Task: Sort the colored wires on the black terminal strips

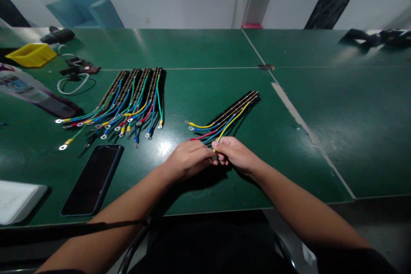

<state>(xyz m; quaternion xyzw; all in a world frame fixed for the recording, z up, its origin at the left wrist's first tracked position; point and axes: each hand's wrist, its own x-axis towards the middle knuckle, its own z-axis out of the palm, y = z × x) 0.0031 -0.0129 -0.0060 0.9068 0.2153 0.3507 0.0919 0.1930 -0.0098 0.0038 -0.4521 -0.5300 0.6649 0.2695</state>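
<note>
On the green table lies a long black terminal strip (226,110) with rows of brass-coloured contacts. Yellow, blue and red wires run from it toward me, some ending in ring terminals. My right hand (236,153) pinches a yellow wire (233,120) near its loose end. Against it, my left hand (192,158) has its fingers closed at that same wire end, which the fingertips mostly hide. A red wire (205,135) and a blue wire pass just behind my fingers.
To the left lie several similar wired strips (136,87), their ring terminals facing me. A dark phone (93,180), a white box (19,201), a plastic bottle (32,92), a yellow tray (32,55) and a white cable (73,91) sit further left. Tape (292,111) marks a table seam.
</note>
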